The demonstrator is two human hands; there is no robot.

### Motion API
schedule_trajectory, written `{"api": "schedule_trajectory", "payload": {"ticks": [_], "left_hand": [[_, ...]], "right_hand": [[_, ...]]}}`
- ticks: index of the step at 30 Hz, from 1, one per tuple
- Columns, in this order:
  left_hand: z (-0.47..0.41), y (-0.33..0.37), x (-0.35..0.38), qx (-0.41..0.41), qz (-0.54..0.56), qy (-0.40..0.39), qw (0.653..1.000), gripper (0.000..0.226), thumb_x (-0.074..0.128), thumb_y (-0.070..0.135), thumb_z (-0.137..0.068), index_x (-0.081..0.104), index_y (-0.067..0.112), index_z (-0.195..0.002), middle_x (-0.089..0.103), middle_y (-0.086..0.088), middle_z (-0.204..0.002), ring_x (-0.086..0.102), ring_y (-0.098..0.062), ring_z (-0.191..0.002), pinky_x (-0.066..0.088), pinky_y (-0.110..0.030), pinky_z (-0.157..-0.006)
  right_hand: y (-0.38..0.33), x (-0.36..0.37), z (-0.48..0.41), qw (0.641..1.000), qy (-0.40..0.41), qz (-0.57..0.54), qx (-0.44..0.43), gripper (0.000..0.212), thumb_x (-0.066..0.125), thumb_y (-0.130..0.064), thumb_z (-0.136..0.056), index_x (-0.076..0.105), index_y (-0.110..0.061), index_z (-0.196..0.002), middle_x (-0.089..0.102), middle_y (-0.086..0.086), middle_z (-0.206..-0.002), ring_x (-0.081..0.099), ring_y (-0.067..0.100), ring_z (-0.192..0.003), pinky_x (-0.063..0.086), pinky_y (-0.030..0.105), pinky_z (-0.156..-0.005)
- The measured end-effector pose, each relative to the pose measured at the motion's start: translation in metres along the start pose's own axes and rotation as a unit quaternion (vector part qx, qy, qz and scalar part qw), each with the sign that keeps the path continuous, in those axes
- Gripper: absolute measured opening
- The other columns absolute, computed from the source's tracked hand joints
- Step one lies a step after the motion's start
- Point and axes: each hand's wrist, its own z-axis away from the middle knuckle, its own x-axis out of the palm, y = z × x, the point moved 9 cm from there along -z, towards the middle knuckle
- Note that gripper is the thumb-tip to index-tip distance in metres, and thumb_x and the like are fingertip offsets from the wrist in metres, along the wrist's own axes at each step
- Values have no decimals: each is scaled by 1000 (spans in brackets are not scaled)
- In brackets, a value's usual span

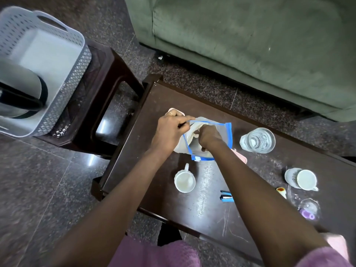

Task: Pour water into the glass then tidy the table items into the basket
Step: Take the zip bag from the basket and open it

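Pinching the rim of the blue-edged bag, the left hand holds its mouth open, finger and thumb tight on the plastic. The right hand is sunk in that mouth with fingers curled. Whether it grips the pale contents or only pushes them down, I cannot tell.

Nearest on the table, a white mug stands just beside the bag's near corner, so a sliding bag or a dropped forearm could knock it over. Beyond the right wrist, the glass stands near the bag's far side and looks filled with water. A sharp pull as the hand comes out could swing the bag into it and flood the table. Farthest, the basket sits on a stool well apart to the left, a kettle already inside. Carried there unsealed, the bag could spill over the gap.
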Motion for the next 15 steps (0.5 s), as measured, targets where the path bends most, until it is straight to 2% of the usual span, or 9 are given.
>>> {"api": "schedule_trajectory", "payload": {"ticks": [2, 4, 7, 10, 15], "left_hand": [[0, 0, -1, 1, 9, -1, 1000, 29, 58, 1, -81, 71, 12, -104, 48, -1, -83, 45, -2, -67, 29, 5, -67], [-1, -1, -2, 1, 12, -2, 1000, 28, 58, 1, -82, 71, 12, -105, 48, -1, -83, 46, -3, -68, 29, 6, -67], [-3, -3, 0, -3, 12, -6, 1000, 28, 58, 1, -82, 71, 11, -105, 48, -1, -84, 47, -8, -73, 29, 6, -67], [-4, -3, 0, -4, 10, -8, 1000, 28, 57, 1, -82, 71, 11, -105, 48, -2, -85, 47, -9, -75, 29, 4, -67], [-6, -4, -4, -6, 9, -8, 1000, 28, 56, -1, -82, 70, 7, -105, 49, -2, -84, 47, -8, -77, 29, 5, -67]], "right_hand": [[0, 0, -7, 1000, 9, 9, 2, 33, 46, -12, -94, 51, -7, -126, 56, 16, -128, 53, 31, -116, 42, 35, -93], [-2, 1, -12, 1000, 13, 18, -8, 33, 42, -21, -96, 53, -11, -126, 56, 15, -128, 54, 33, -115, 43, 38, -97], [-6, 4, -19, 997, 24, 65, -33, 34, 45, -19, -95, 53, -15, -127, 56, 13, -129, 52, 31, -118, 40, 35, -97], [-8, 7, -23, 991, 34, 122, -41, 28, 47, -13, -92, 57, -14, -119, 59, 10, -123, 55, 29, -114, 42, 34, -92], [-18, 16, -24, 955, 69, 265, -111, 27, 47, -10, -91, 55, -14, -117, 60, 7, -120, 57, 26, -114, 44, 33, -91]]}}
